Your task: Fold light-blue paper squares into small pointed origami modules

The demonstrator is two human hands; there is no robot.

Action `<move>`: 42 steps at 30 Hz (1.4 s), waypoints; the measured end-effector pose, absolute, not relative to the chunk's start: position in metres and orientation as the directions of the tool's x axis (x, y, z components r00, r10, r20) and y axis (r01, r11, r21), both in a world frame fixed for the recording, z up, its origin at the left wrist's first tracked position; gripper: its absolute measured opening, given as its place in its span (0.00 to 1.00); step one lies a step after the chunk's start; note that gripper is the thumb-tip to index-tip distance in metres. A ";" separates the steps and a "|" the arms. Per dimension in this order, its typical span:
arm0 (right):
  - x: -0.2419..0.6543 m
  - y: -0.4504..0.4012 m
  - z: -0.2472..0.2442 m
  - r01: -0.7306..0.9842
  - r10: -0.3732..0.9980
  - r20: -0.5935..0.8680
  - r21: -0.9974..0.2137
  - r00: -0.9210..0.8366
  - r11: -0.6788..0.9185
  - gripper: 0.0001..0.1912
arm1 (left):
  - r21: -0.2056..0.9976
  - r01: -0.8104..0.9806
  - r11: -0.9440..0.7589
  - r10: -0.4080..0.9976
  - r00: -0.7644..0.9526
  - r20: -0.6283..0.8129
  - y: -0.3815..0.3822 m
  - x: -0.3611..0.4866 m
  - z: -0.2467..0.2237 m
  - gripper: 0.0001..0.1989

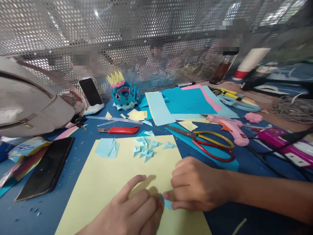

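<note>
A small light blue paper piece (167, 204) lies between my two hands over the yellow sheet (83, 182). My left hand (139, 207) pinches its left side, with the index finger raised and bent. On its right side my right hand (195, 186) presses with curled fingers. Part of the piece is hidden behind the fingertips. Farther up the sheet are several folded light blue pieces (146, 152), one more folded piece (169, 145) to their right, and a stack of light blue squares (107, 148) at the left.
Beyond the sheet lie a red cutter (123, 130), open scissors (195, 134) and a pink glue gun (234, 129). A blue paper flower (125, 96) stands behind. Phones (47, 169) and a bag (31, 101) are at left, a purple power strip (283, 145) at right.
</note>
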State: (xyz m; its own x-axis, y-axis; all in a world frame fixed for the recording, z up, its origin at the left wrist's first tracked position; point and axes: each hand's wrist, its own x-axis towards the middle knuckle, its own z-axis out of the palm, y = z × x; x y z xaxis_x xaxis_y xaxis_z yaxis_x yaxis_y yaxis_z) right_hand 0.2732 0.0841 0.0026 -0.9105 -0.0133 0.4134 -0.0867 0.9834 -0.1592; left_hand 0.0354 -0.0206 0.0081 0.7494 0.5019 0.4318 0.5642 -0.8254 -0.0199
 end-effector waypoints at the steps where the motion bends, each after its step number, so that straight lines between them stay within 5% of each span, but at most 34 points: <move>1: 0.274 0.085 0.002 -0.117 -0.051 0.435 -0.125 -0.899 0.985 0.20 | -0.021 0.561 -0.828 0.497 0.750 0.436 -0.021 0.035 0.008 0.16; 4: 0.277 0.087 0.002 -0.168 -0.112 0.444 -0.089 -0.889 0.982 0.18 | -0.001 0.550 -0.835 0.491 0.748 0.447 -0.020 0.035 0.009 0.15; 10: 0.279 0.089 0.004 -0.147 -0.059 0.379 -0.209 -0.924 0.967 0.19 | 0.115 0.560 -0.820 0.537 0.685 0.493 -0.011 0.034 0.013 0.14; 15: 0.279 0.090 0.002 -0.187 -0.100 0.466 -0.146 -0.879 0.971 0.19 | 0.130 0.578 -0.805 0.533 0.610 0.587 -0.011 0.039 -0.003 0.20; 23: 0.277 0.093 0.004 -0.155 -0.001 0.452 -0.304 -0.892 0.940 0.22 | 0.156 0.539 -0.828 0.511 0.608 0.608 -0.013 0.037 -0.017 0.23; 28: 0.269 0.089 0.013 0.140 0.268 0.177 -0.522 -0.947 0.841 0.18 | 0.134 0.528 -0.838 0.511 0.675 0.532 -0.014 0.031 -0.004 0.19; 32: 0.260 0.079 0.028 0.320 0.359 -0.037 -0.546 -0.933 0.774 0.12 | 0.122 0.539 -0.833 0.525 0.704 0.479 -0.016 0.029 0.006 0.16; 38: 0.247 0.073 0.047 0.419 0.382 -0.183 -0.520 -0.906 0.744 0.10 | 0.286 0.515 -0.808 0.571 0.566 0.595 -0.017 0.025 0.004 0.14; 42: 0.244 0.073 0.050 0.458 0.390 -0.256 -0.638 -0.884 0.619 0.10 | 0.447 0.477 -0.756 0.649 0.464 0.603 -0.016 0.021 0.003 0.14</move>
State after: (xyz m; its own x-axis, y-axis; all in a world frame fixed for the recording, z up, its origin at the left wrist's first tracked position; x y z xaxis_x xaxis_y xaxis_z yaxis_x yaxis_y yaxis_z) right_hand 0.2440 0.0731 0.0502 -0.8845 0.3901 -0.2561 0.4578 0.6193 -0.6379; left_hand 0.0206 -0.0163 0.0033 0.4641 0.6493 0.6025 0.4774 -0.7563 0.4473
